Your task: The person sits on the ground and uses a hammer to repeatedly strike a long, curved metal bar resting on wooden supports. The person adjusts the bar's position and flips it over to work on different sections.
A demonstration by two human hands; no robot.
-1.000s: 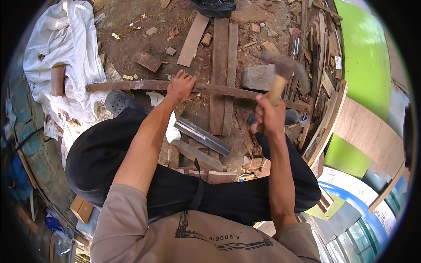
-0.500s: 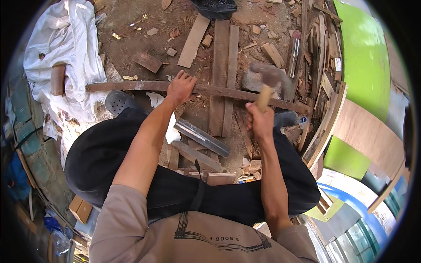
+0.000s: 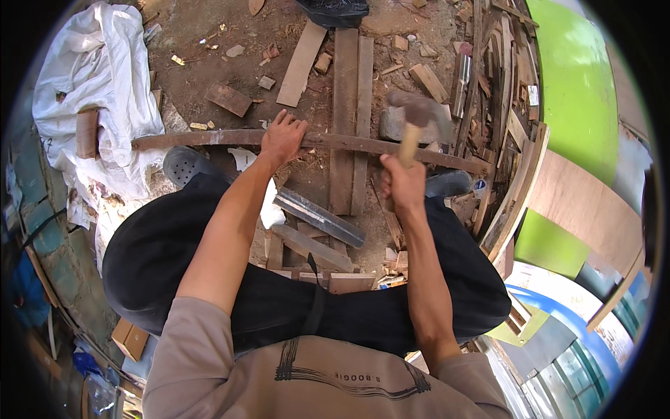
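A long, narrow wooden strip [image 3: 209, 137] lies crosswise in front of me, over two planks that run away from me. My left hand [image 3: 284, 137] grips it near its middle, fingers curled over the far edge. My right hand [image 3: 403, 183] is closed round the pale handle [image 3: 410, 144] of a claw hammer, to the right along the same strip. The hammer head [image 3: 421, 112] points away from me and is smeared by motion. In the picture it overlaps a grey stone block [image 3: 398, 128] beyond the strip; whether they touch, I cannot tell.
Beneath the strip run a wide plank [image 3: 343, 91] and a narrower one [image 3: 363, 91]. A dark metal bar [image 3: 319, 216] lies between my legs. White sheeting [image 3: 98, 77] is at the left, stacked timber [image 3: 513, 63] and a green panel [image 3: 576, 84] at the right. Wood scraps litter the ground.
The hammer and my right hand have shifted slightly left and away from me. My left hand keeps its place on the strip. The whole view has moved a little.
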